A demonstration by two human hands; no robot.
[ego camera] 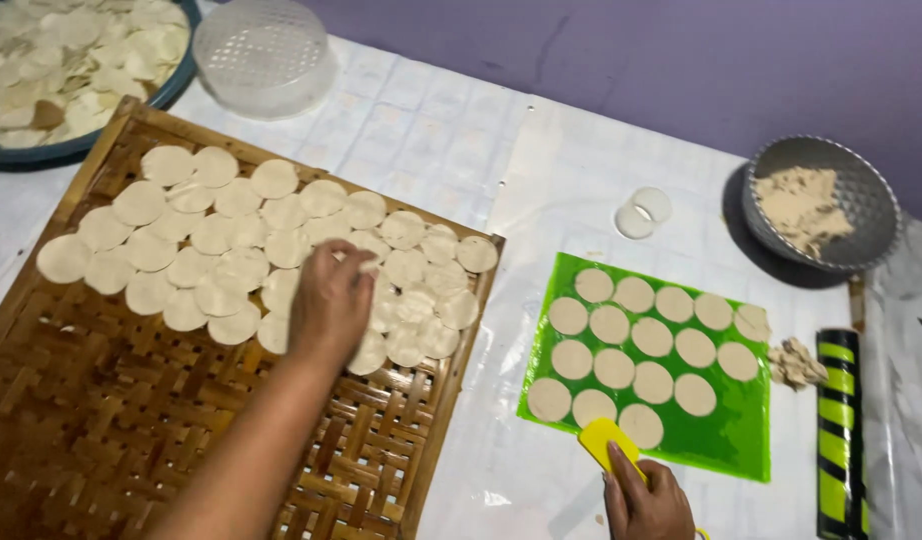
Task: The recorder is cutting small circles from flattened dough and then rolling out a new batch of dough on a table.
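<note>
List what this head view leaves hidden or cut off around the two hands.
- Left hand: its fingertips and the dough discs beneath are covered by the hand itself.
- Right hand: cut off by the bottom edge; its grip on the yellow scraper is partly out of frame.
- Woven tray: its near part runs past the bottom and left edges.
- Blue basin: cropped by the top left corner.
- Striped roller: lower end cut off.
</note>
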